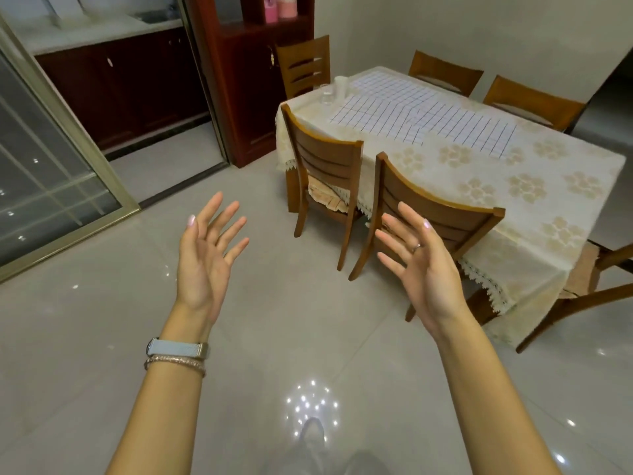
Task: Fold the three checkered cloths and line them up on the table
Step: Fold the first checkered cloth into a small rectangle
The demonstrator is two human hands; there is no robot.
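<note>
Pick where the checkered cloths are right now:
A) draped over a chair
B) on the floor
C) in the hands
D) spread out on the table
D: the checkered cloths lie spread out on the table, while the left hand and right hand are open in the air and hold nothing.

We see glossy tile on the floor point(308, 337), varnished wood chairs point(329, 159), a matt lace-edged tablecloth point(513, 214), thin checkered cloths point(421, 113) and a clear glass point(326, 94) near the table's far corner.
</note>
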